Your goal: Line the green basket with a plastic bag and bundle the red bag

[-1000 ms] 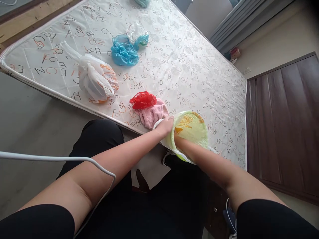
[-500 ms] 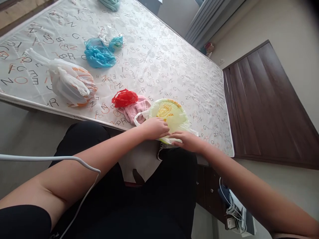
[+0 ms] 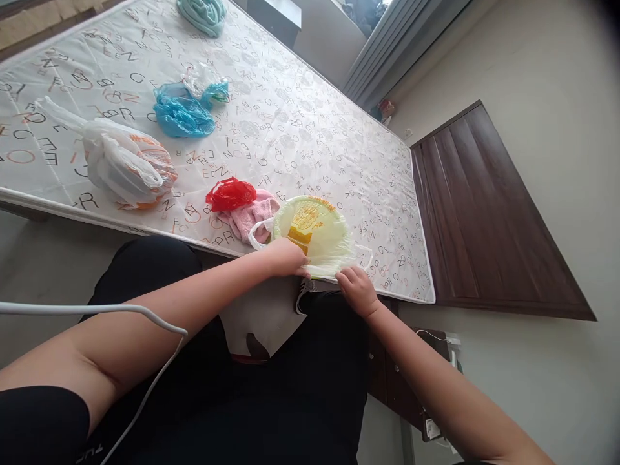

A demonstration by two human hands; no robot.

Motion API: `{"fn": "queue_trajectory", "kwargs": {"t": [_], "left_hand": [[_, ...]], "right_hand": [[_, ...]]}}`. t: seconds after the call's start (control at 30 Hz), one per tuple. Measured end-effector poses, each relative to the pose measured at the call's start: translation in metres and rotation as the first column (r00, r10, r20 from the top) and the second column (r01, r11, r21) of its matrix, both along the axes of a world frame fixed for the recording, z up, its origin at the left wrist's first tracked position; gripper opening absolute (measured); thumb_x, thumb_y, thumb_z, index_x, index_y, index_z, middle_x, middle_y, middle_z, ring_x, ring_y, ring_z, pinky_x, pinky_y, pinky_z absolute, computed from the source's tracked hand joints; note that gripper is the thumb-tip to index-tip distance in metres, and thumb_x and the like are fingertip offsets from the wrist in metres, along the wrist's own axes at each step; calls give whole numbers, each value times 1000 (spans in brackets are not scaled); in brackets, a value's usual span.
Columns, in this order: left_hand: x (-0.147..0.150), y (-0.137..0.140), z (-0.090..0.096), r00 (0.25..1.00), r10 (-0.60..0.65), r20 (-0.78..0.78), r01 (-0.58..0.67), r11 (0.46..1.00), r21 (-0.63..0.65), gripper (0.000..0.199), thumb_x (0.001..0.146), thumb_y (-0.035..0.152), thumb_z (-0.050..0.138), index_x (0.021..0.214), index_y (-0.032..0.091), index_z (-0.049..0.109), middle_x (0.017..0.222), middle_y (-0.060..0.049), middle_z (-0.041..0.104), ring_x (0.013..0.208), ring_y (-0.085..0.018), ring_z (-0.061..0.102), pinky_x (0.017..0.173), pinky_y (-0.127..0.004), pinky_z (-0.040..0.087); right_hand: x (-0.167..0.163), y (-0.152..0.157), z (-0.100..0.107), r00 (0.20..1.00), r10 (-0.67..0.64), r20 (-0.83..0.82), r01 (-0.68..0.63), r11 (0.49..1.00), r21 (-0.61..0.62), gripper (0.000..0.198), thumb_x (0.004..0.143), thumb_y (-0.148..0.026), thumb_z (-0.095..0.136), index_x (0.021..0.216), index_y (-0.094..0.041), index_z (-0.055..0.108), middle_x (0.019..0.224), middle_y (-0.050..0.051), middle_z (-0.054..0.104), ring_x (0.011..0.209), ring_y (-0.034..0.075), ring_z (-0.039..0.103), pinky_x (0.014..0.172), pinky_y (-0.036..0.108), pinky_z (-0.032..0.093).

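Note:
A white plastic bag [image 3: 329, 232] with yellow print is stretched over a round, pale green-yellow thing at the mattress's near edge. Its handle loops stick out left and right. At the bag's near left rim, my left hand [image 3: 289, 256] is closed on the plastic, some fingertips hidden. My right hand [image 3: 358, 290] has its fingers curled over the near right rim, gripping the bag there. Left of the bag lies a pink towel [image 3: 249, 219], partly under a crumpled red plastic bag [image 3: 231, 194].
Further left on the mattress [image 3: 300, 155] are a filled white bag [image 3: 123, 165] and a blue plastic bag [image 3: 183, 111]. A rolled teal cloth [image 3: 203, 16] lies at the far side. A white cable [image 3: 97, 309] crosses over my left arm. The dark headboard [image 3: 489, 226] stands right.
My right hand has shifted down to the bag's near right rim, its fingers now curled over the edge. My left hand has moved slightly down toward the near rim, uncovering more yellow print.

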State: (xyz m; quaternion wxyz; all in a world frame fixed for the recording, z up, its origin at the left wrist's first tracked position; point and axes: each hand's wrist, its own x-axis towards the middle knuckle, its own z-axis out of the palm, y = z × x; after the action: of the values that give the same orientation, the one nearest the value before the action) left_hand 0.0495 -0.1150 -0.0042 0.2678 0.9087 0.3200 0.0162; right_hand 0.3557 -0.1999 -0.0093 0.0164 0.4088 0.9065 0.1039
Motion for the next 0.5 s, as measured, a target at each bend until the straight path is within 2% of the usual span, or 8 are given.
{"fn": "queue_trajectory", "kwargs": {"t": [0.07,0.17,0.23,0.3,0.37,0.43,0.5], "left_hand": [[0,0,2,1000,-10,3,10,1000,0,41,96,59,71,93,20,84,88,-11,80,79,-25,68,73,-34,41],[0,1,5,999,-52,-14,52,998,23,32,95,51,76,96,20,84,93,-10,81,86,-25,69,77,-33,40],[0,0,6,996,-85,-33,87,996,37,25,94,46,79,97,21,84,95,-9,82,90,-26,70,81,-34,40],[1,-1,4,993,-109,-32,110,993,33,22,92,42,81,95,21,84,96,-10,83,90,-27,71,83,-35,39],[3,-5,2,990,-140,-25,141,989,38,22,92,42,82,94,20,84,98,-11,83,89,-27,72,82,-37,39],[4,-9,0,985,-173,-30,174,982,67,23,95,42,80,98,19,84,100,-12,83,89,-27,73,80,-37,38],[5,-11,-2,983,-180,-31,182,979,94,20,95,39,79,100,20,83,100,-12,83,90,-27,74,79,-37,39]], "right_hand": [[6,-2,-6,1000,-5,-24,6,999,38,30,105,-9,50,91,-24,72,96,8,71,93,25,59,85,37,46],[6,-4,-8,1000,-5,-31,5,1000,9,24,105,-15,54,96,-24,74,109,10,74,110,26,63,92,38,49],[2,-5,-4,1000,2,-14,-2,998,-59,22,106,-21,55,99,-23,76,105,10,74,102,26,65,87,37,51],[-4,-4,6,1000,9,1,-9,993,-117,25,107,-26,55,94,-23,76,90,9,72,86,24,65,79,37,51],[-12,1,17,1000,-2,8,3,990,-142,26,107,-32,56,97,-23,77,89,10,73,87,25,66,82,39,53],[-20,12,25,1000,5,28,1,981,-195,26,106,-37,59,120,-24,77,116,14,77,114,31,68,102,46,52],[-28,25,26,996,52,75,-25,946,-324,40,104,-36,62,142,-27,68,143,12,70,140,33,58,120,53,42]]}}
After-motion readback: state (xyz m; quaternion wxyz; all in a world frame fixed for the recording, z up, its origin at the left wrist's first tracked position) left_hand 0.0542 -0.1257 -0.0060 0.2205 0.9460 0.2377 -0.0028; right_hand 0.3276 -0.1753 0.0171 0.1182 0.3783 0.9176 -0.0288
